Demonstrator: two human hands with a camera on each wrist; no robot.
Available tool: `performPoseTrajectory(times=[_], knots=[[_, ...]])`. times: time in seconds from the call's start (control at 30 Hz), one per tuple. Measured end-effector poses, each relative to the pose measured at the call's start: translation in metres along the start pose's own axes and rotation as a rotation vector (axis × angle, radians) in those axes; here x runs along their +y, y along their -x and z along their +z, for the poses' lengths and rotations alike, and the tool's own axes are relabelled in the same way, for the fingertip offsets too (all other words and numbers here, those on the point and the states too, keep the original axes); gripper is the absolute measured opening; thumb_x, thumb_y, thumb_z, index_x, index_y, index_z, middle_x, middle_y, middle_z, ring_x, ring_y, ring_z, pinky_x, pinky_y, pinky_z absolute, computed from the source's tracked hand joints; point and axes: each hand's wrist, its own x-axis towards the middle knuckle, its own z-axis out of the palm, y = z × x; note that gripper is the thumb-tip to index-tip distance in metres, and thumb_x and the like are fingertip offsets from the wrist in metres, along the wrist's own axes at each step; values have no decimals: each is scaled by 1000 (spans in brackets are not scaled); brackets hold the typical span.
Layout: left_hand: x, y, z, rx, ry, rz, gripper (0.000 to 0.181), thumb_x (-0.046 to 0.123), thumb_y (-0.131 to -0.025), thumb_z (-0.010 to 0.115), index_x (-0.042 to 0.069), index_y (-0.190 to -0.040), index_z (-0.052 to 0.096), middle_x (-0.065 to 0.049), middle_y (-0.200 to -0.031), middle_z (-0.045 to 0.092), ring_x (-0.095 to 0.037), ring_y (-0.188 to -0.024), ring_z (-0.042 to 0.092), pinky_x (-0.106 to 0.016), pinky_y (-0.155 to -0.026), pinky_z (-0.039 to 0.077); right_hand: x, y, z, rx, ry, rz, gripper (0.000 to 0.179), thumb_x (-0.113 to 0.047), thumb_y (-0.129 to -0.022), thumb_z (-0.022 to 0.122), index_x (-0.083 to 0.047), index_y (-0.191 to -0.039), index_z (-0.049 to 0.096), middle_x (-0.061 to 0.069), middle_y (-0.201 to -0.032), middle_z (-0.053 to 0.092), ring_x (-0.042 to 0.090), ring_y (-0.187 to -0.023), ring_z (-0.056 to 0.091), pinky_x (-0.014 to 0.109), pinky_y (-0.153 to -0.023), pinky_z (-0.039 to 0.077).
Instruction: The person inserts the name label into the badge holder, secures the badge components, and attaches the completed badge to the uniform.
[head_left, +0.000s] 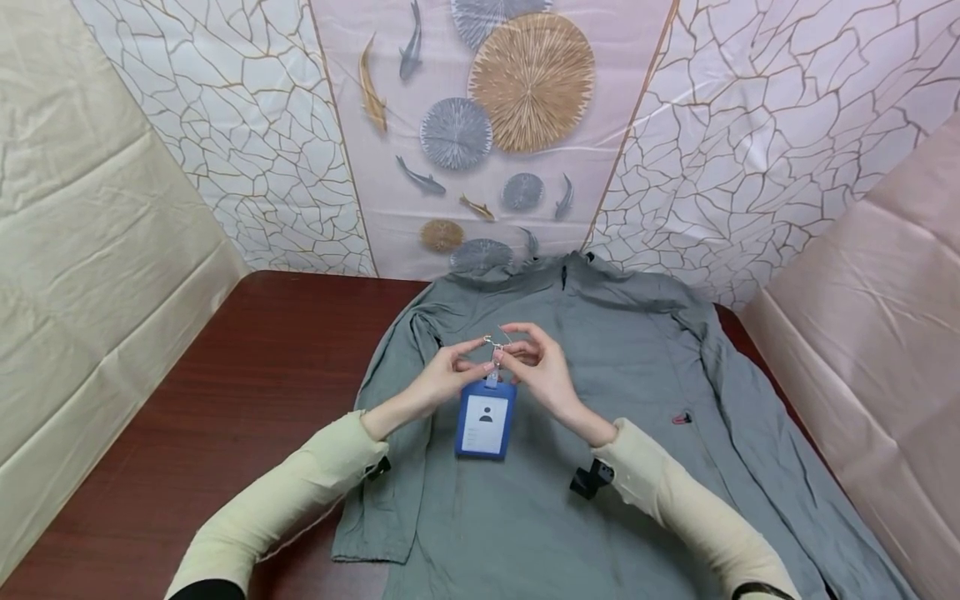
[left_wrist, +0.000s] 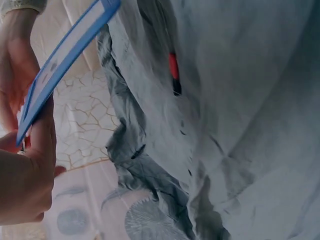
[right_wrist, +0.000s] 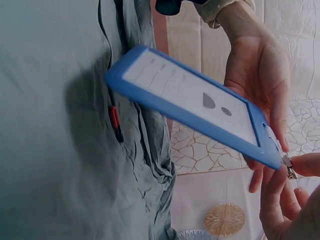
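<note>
A blue ID badge holder (head_left: 485, 419) with a white card hangs upright above the grey jacket (head_left: 555, 483). At its top is a clear strap (head_left: 492, 380) with a small metal clip (right_wrist: 290, 170), from which a thin wire-like piece sticks out. My left hand (head_left: 442, 377) pinches the clip from the left between thumb and fingers. From the right, my right hand (head_left: 546, 368) pinches the same fitting with thumb and fingertips. In the left wrist view the badge holder (left_wrist: 65, 65) shows nearly edge-on, and the fingers hide most of the clip.
The jacket lies spread over the dark red-brown table (head_left: 225, 400), its collar toward the back. A small red and black tab (head_left: 682, 418) is on the jacket's right chest. Patterned cloth (head_left: 525, 125) hangs behind, with pale cloth walls (head_left: 97, 250) at both sides.
</note>
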Motion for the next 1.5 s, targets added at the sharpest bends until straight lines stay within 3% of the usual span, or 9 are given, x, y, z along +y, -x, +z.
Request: performPoseTrajectory(times=[0.17,0.47,0.73,0.97,1.13,1.33,1.5], knots=[[-4,-5,-3,-13,-11,-21,45,22,-91,51,11,-134,40,-23,-106,62,-13,-78,64,-31,-64,55,2,-3,-2,1,-11,-5,38,-12,-84,61,-4,-119,50,27,-91,63,30,-69,66,29,-50,52],[-10,-11,-7,-23,-29,0,36,24,-92,49,6,-124,51,-21,-107,62,-12,-82,63,-33,-68,55,4,-16,-10,12,-43,-9,38,-14,-85,60,-5,-120,48,28,-95,62,13,-64,66,31,-56,55],[-13,-21,-13,22,-6,-37,35,27,-94,44,7,-121,54,-19,-110,60,-16,-88,64,-35,-74,54,10,-29,-15,35,-21,-28,35,-12,-86,58,-8,-119,47,28,-95,61,37,-67,65,30,-53,55],[-15,-37,-24,49,9,-38,33,23,-95,44,2,-118,54,-22,-109,60,-17,-78,66,-38,-76,54,15,-43,-21,52,3,37,39,-14,-87,57,-6,-123,44,28,-102,59,30,-62,66,35,-57,56],[-12,-49,-35,52,30,-7,35,24,-95,44,1,-120,52,-23,-111,60,-30,-90,65,-49,-82,49,17,-52,-28,37,-17,85,41,-14,-87,57,-7,-124,43,28,-105,58,19,-58,66,41,-61,55],[0,-58,-51,52,-5,74,33,20,-94,44,0,-120,50,-26,-112,58,-37,-96,60,-52,-84,47,22,-62,-33,50,-19,138,41,-16,-87,57,-8,-125,43,23,-104,58,8,-53,62,34,-58,56],[7,-71,-68,73,-110,119,29,13,-93,47,-2,-117,53,-26,-111,58,-37,-95,61,-47,-80,51,26,-71,-38,44,-30,181,42,-16,-87,57,-8,-126,43,5,-89,62,7,-52,62,31,-55,55]])
